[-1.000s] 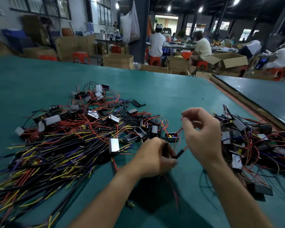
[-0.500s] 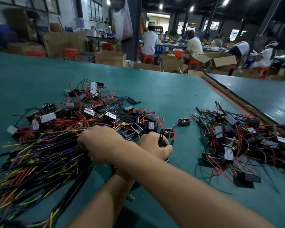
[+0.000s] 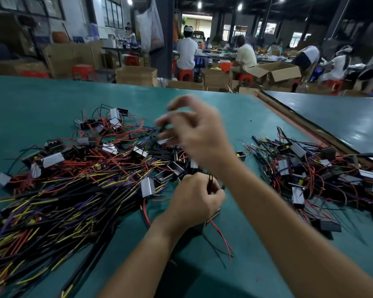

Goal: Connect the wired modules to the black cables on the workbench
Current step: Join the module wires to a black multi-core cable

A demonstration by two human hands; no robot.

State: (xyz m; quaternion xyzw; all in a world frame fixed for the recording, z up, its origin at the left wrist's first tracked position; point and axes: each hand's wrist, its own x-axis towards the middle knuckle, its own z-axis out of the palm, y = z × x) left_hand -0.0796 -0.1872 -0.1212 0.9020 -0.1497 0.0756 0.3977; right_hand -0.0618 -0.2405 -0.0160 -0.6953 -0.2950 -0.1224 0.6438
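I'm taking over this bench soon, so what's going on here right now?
A person is working at a green workbench strewn with parts. Their left hand grips a wired module with thin red leads trailing below it. Their right hand is raised over the big heap of black cables and modules, but it is too blurred to tell whether it holds anything. A second heap of wired modules lies to the right. No joined pair is visible yet.
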